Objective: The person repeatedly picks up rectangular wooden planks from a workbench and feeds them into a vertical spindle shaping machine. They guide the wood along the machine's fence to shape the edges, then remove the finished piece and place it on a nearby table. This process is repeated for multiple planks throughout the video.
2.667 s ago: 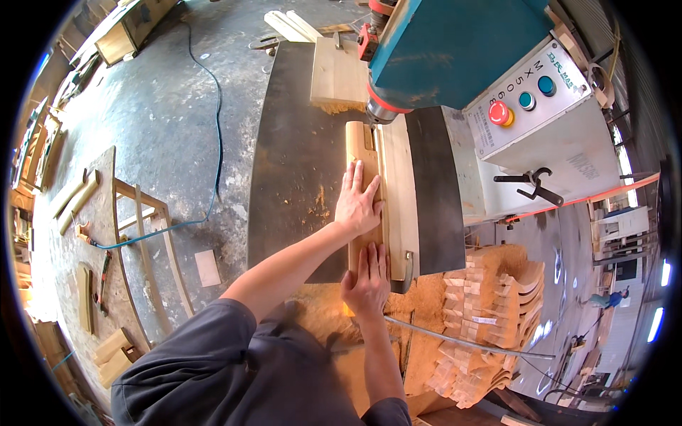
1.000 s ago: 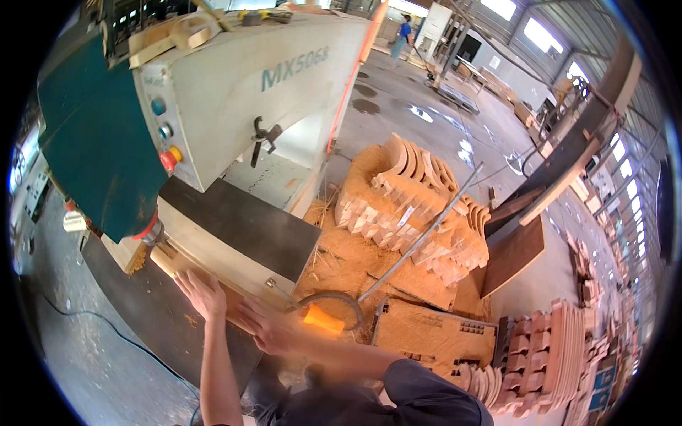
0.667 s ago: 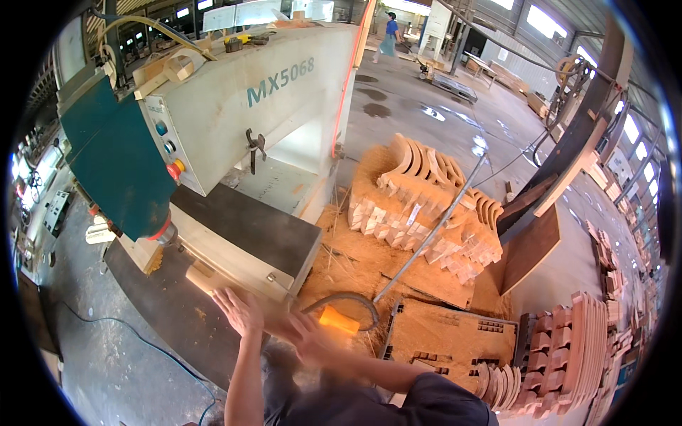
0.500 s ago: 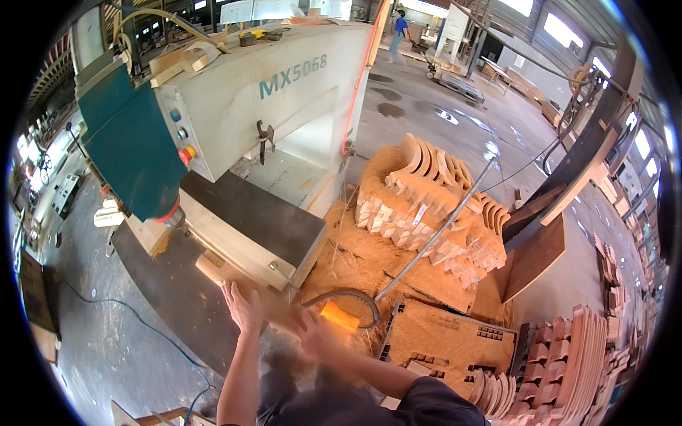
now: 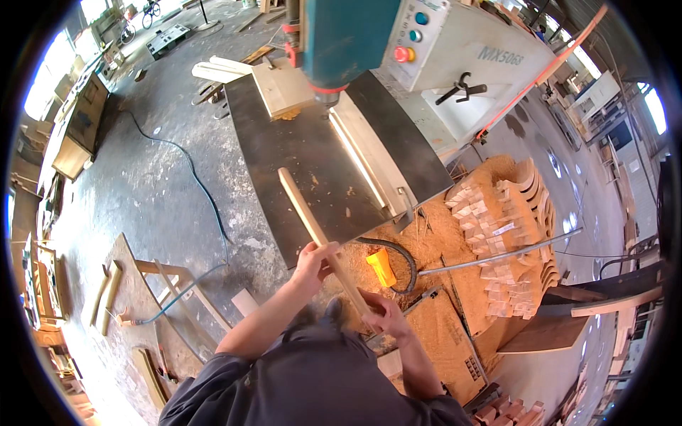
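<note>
A long, narrow wooden strip (image 5: 302, 206) slants over the near edge of the dark machine table (image 5: 273, 153). My left hand (image 5: 315, 264) is closed round it near the middle. Farther down, by its near end, my right hand (image 5: 387, 316) grips it too. The strip's far end lies over the table, apart from the pale wooden fence (image 5: 369, 153). Beyond it the teal machine head (image 5: 344, 42) hangs over the table, its dark spindle (image 5: 327, 98) beside the fence's far end. A light board (image 5: 280, 84) is fixed at the table's far side.
A black hose (image 5: 408, 259) with an orange-yellow nozzle (image 5: 381, 267) lies right of my hands on sawdust. A metal rod (image 5: 501, 252) crosses toward stacked curved wood pieces (image 5: 501, 238). At left are a cable (image 5: 202, 181) and a board (image 5: 153, 287) with wooden pieces.
The wooden strip has come away from the fence and back toward me, now slanting over the table's near edge. Both hands moved with it, and my view has swung left.
</note>
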`<state>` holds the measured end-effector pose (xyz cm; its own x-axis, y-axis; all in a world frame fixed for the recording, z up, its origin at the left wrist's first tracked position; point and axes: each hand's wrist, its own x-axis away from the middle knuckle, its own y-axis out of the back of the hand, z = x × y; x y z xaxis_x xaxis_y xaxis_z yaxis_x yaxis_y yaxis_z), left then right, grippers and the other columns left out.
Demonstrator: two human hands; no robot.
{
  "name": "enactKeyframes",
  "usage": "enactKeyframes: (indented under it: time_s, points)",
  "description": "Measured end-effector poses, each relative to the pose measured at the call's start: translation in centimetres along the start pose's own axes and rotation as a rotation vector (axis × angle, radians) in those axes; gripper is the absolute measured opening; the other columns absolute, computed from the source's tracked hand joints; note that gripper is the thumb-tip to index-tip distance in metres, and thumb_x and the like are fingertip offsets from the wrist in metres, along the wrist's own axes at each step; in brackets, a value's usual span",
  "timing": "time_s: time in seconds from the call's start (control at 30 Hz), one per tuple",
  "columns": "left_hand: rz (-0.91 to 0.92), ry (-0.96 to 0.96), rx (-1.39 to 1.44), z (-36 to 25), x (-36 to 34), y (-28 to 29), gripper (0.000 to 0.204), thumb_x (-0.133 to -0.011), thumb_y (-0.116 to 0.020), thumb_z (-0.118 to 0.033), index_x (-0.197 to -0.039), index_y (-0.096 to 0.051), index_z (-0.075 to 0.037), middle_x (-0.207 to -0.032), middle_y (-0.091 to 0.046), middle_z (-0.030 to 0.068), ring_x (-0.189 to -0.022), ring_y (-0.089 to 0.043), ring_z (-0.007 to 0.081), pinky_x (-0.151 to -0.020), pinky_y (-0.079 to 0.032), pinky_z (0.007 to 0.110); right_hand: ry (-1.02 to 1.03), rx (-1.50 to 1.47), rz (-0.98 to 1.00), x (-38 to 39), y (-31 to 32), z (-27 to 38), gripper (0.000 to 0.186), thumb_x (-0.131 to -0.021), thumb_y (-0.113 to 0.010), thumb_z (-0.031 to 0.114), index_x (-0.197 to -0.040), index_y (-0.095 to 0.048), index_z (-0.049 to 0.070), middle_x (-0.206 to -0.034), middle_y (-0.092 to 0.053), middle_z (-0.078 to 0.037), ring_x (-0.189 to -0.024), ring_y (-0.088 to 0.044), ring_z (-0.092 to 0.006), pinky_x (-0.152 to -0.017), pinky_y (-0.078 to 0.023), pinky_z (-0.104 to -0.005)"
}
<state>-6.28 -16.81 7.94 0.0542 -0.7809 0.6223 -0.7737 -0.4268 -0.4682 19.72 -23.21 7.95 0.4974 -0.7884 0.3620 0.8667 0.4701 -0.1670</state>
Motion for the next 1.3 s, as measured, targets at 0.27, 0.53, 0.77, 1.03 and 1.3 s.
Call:
enactKeyframes:
  time_s: [0.27, 0.53, 0.77, 1.03, 1.3]
  points:
    - [-0.303, -0.411, 0.369, -7.6, 4.6, 16.9, 0.038, -0.091, -0.078, -0.034, -0.113, -0.060, -0.008, -0.090, -0.060, 0.0055, -0.077, -0.062, 0.0214, -0.073, -0.058, 0.038, 0.614, 1.568, -0.776, -18.1, 1.8, 8.1, 0.039, -0.090, -0.075, 0.022, -0.122, -0.070, 0.001, -0.122, -0.067, -0.017, -0.116, -0.062, -0.0349, -0.098, -0.053, -0.0458]
    - [-0.659, -0.551, 0.734, -5.2, 10.8, 38.0, 0.029, -0.092, -0.078, -0.038, -0.098, -0.058, -0.018, -0.072, -0.053, 0.0003, -0.062, -0.057, 0.0175, -0.055, -0.050, 0.035, 0.528, 1.860, -0.902, -26.0, 6.7, 4.4, 0.025, -0.093, -0.062, 0.018, -0.112, -0.074, 0.007, -0.110, -0.067, -0.011, -0.110, -0.064, -0.0308, -0.090, -0.054, -0.0448]
    - [-0.810, -0.509, 0.893, 0.2, 16.0, 41.4, 0.037, -0.085, -0.083, -0.041, -0.095, -0.054, -0.020, -0.072, -0.052, 0.0021, -0.059, -0.057, 0.0209, -0.055, -0.054, 0.036, 0.303, 1.761, -0.853, -26.7, 4.7, 6.2, 0.013, -0.090, -0.065, 0.010, -0.097, -0.070, 0.000, -0.107, -0.067, -0.017, -0.108, -0.063, -0.0357, -0.097, -0.052, -0.0474]
    - [-0.722, -0.579, 0.837, -0.7, 15.3, 35.1, 0.032, -0.090, -0.074, -0.041, -0.094, -0.056, -0.015, -0.076, -0.059, 0.0064, -0.066, -0.061, 0.0238, -0.061, -0.055, 0.042, 0.046, 1.383, -0.619, -16.6, 4.3, 5.1, 0.039, -0.095, -0.065, 0.015, -0.129, -0.052, 0.000, -0.092, -0.070, -0.029, -0.092, -0.069, -0.0461, -0.083, -0.056, -0.0542]
    - [-0.124, -0.676, 0.686, -0.3, 16.6, 27.5, 0.072, -0.084, -0.056, -0.028, -0.144, -0.050, 0.011, -0.134, -0.065, 0.0251, -0.118, -0.066, 0.0372, -0.105, -0.053, 0.047, 0.524, 1.293, -0.770, -9.4, 16.4, 7.9, 0.028, -0.106, -0.055, 0.013, -0.131, -0.052, 0.001, -0.104, -0.070, -0.026, -0.090, -0.069, -0.0447, -0.071, -0.052, -0.0543]
